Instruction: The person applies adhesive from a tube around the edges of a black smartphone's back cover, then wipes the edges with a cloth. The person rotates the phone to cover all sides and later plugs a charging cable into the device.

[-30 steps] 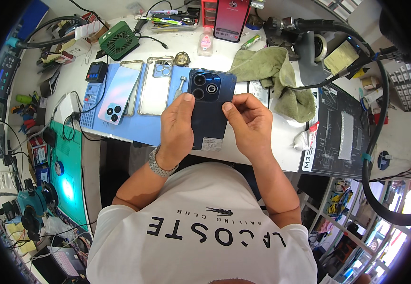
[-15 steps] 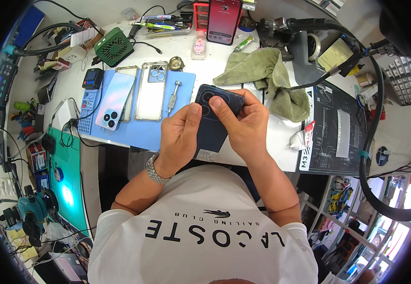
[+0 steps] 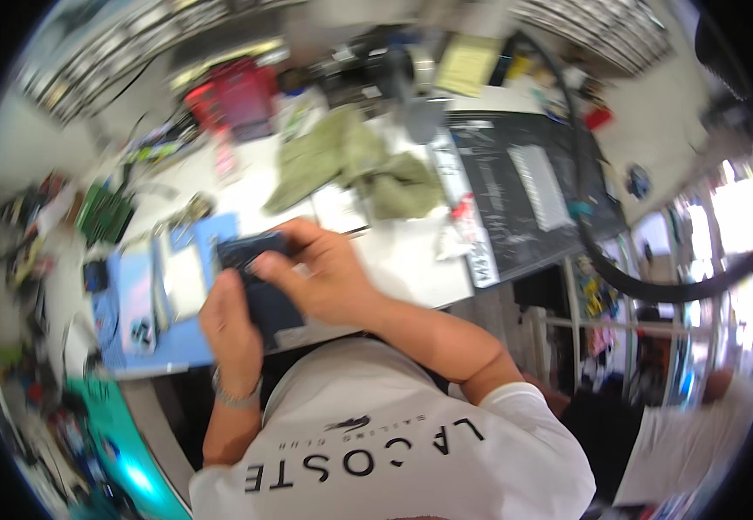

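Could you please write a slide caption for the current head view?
Left hand and right hand hold a dark phone, a blue mat and green cloth lying on the white bench.

Lateral access: a bare white strip of the bench (image 3: 402, 273) extends from the right grip (image 3: 320, 269) to the white tube (image 3: 455, 244), right of centre. A hand can pass low along this strip. The tube bounds it on the right; the black mat (image 3: 489, 165) lies beyond.

Upper limit: the crumpled green cloth (image 3: 329, 160) obstructs low passage at upper centre. A narrower bare channel separates it from the small bottle (image 3: 224, 160), upper left.

Left limit: the dark phone (image 3: 270, 303) and left grip (image 3: 231, 316) obstruct access to the loaded blue mat (image 3: 190, 344).

Right limit: the black hose (image 3: 654, 289) arcs down the right side.
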Demonstrator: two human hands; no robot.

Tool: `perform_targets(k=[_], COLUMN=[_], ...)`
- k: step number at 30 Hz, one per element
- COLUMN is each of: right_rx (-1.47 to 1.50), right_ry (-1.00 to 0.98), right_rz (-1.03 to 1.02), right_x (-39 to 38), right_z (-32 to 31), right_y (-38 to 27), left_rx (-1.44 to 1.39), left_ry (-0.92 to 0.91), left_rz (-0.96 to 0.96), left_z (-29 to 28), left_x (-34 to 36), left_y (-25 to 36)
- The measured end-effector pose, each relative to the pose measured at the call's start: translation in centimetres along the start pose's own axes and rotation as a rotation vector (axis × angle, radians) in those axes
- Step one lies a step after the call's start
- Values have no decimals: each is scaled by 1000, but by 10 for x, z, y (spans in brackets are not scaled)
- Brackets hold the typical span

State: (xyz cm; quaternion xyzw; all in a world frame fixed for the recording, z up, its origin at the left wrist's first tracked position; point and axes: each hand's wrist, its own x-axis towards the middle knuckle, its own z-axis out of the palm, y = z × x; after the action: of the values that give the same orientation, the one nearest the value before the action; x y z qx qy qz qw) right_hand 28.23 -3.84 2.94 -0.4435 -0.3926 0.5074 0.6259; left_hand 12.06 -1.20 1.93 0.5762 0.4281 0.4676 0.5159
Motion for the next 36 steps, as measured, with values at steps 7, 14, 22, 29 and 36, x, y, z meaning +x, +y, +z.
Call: perform_targets(k=[7,14,22,29,36], right_rx=[-255,-173,362,374,293], right_ry=[-60,-35,-378,-426,-162], right_rz=[-147,-152,6,40,86], right_x=[-6,-21,-21,-11,0], right_z=[-2,-1,-9,-14,-17], right_y=[-22,-26,-48,-35,-13], left_rx=[-275,-216,-414,-584,-700], left_ry=[-74,-25,-593,-872,-357], left_rz=[7,25,-366,-384,-336], left_z=[-2,-1,-17,-32,-14], left_x=[-2,-8,-16,-20,-14], left_y=[4,-1,22,-15,4])
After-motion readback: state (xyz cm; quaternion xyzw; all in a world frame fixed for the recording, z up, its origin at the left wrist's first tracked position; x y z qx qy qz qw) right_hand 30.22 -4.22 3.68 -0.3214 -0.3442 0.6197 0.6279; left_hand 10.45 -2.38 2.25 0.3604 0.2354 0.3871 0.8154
